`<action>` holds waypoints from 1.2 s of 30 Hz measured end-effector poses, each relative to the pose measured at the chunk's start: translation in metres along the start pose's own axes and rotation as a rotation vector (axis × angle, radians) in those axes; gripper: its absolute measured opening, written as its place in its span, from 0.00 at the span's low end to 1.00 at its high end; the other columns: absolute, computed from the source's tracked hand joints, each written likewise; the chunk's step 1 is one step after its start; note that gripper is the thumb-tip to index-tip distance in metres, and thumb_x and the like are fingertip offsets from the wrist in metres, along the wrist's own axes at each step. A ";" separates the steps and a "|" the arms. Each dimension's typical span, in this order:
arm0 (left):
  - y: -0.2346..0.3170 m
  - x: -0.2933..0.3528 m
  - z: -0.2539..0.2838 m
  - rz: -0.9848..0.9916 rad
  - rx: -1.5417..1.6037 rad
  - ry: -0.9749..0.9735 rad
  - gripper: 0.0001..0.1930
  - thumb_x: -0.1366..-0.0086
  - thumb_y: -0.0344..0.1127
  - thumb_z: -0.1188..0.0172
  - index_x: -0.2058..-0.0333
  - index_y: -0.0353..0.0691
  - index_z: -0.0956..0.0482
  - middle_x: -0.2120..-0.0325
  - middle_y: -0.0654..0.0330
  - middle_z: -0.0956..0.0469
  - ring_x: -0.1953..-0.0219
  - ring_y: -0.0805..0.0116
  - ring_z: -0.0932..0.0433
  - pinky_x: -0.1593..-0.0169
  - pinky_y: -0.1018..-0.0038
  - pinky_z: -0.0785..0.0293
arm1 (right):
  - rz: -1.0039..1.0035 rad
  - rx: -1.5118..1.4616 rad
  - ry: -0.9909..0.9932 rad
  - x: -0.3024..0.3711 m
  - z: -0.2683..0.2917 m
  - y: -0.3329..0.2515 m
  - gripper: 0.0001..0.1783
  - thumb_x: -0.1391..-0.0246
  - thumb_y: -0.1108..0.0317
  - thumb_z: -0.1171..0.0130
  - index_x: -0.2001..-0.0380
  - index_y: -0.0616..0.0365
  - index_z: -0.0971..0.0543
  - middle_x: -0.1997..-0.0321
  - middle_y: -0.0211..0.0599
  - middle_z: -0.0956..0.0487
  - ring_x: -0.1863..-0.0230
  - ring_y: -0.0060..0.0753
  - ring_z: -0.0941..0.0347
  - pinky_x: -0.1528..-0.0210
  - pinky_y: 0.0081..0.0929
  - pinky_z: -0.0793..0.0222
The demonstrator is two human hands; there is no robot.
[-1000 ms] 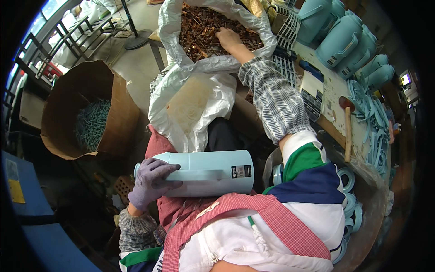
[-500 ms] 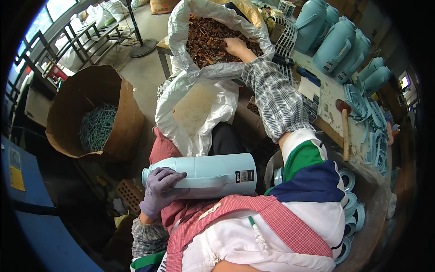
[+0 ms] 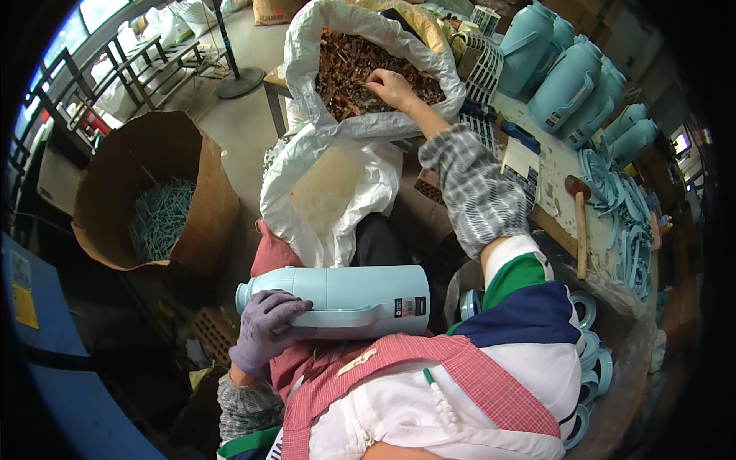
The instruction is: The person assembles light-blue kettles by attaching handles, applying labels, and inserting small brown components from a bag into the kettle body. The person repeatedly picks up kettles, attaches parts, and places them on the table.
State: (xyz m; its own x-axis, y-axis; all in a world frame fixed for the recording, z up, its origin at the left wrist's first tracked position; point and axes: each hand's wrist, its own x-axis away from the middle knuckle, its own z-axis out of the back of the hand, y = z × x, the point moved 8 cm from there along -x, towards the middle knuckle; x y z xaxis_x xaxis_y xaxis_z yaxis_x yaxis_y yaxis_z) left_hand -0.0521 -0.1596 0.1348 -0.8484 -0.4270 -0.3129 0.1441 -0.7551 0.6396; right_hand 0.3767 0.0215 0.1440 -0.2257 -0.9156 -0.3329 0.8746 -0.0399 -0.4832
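Across my lap lies a light blue thermos jug casing (image 3: 349,295), its handle toward me and its labelled end to the right. My left hand (image 3: 268,328), in a purple glove, is closed round its narrow left end. Bare, my right hand (image 3: 392,88) reaches over an open white sack (image 3: 304,57) full of small brown, reddish pieces (image 3: 353,73). Its fingertips are pinched together just at the heap; whatever is between them is too small to name. Nearer me, a second white sack (image 3: 280,203) holds pale rings (image 3: 326,188).
At left stands a large brown drum (image 3: 211,207) with thin blue strips (image 3: 162,218). The right-hand bench (image 3: 560,172) carries several blue jug casings (image 3: 565,84), a mallet (image 3: 581,230) and blue handles (image 3: 632,245). Blue rings (image 3: 590,349) lie by my right side.
My right hand has moved slightly left and up out of the brown pieces, its fingertips now showing. The jug casing has shifted a little left and down in view, still in my left hand.
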 end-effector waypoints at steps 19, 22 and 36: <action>-0.028 0.030 -0.015 0.422 0.488 0.327 0.09 0.48 0.21 0.40 0.66 0.34 0.22 0.74 0.61 0.22 0.74 0.75 0.24 0.69 0.79 0.28 | 0.535 -0.487 -0.690 0.269 -0.088 -0.266 0.10 0.56 0.70 0.39 0.68 0.59 0.24 0.68 0.40 0.25 0.68 0.43 0.26 0.65 0.32 0.29; -0.030 0.036 -0.015 0.474 0.579 0.458 0.09 0.47 0.19 0.41 0.66 0.33 0.22 0.76 0.63 0.23 0.75 0.80 0.27 0.71 0.81 0.30 | 0.530 -0.412 -0.634 0.275 -0.090 -0.269 0.10 0.56 0.68 0.39 0.69 0.59 0.24 0.69 0.39 0.25 0.69 0.42 0.26 0.66 0.32 0.29; -0.007 0.063 -0.024 0.113 0.153 0.281 0.34 0.61 0.31 0.27 0.52 0.40 0.31 0.53 0.58 0.28 0.44 0.56 0.35 0.44 0.65 0.34 | 0.166 -0.572 -1.078 0.294 -0.100 -0.260 0.11 0.53 0.66 0.40 0.68 0.63 0.21 0.72 0.41 0.22 0.71 0.36 0.25 0.68 0.28 0.31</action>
State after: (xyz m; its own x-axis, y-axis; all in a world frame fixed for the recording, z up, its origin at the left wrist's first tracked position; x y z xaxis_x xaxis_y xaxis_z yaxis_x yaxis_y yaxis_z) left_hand -0.0944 -0.1926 0.0936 -0.6545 -0.6403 -0.4020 0.1330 -0.6209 0.7725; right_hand 0.0399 -0.1974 0.0905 0.5771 -0.7658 0.2838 0.4842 0.0410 -0.8740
